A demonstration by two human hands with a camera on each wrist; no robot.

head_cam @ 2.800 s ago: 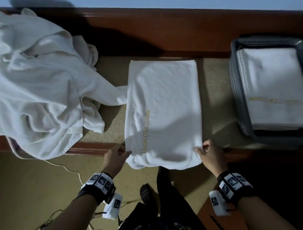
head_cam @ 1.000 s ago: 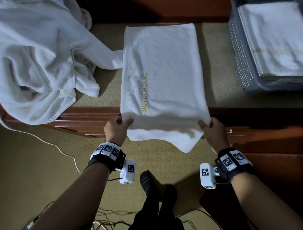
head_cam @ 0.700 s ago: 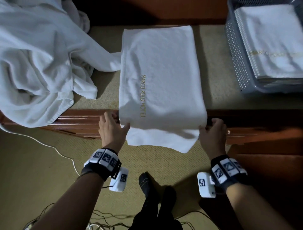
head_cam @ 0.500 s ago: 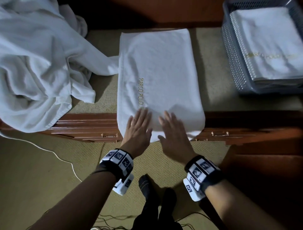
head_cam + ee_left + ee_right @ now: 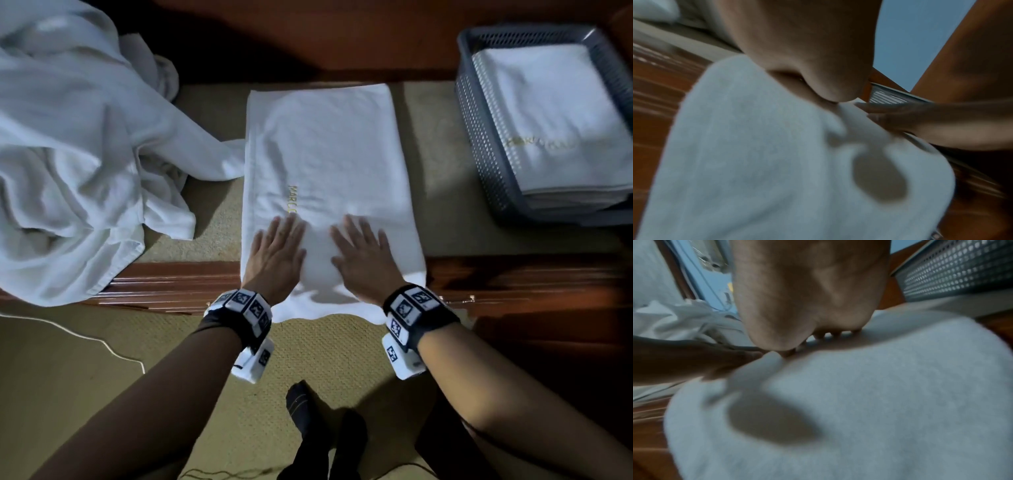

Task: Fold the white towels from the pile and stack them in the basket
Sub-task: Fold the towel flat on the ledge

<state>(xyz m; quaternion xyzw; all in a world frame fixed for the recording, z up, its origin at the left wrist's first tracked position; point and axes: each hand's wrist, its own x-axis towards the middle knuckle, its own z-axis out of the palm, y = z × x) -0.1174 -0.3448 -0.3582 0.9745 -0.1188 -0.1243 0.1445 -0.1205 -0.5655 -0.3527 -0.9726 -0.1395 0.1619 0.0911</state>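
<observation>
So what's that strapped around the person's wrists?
Each bare forearm ends in a black wristband set with white squares printed in black block patterns. A small white box, also pattern-marked, hangs under the left band; a matching one sits under the right. No sleeves, no gloves.

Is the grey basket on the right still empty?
No, the grey basket already holds a stack of folded white towels, the top one showing gold lettering.

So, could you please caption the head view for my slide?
Both hands, left and right, flat on the folded towel.
</observation>
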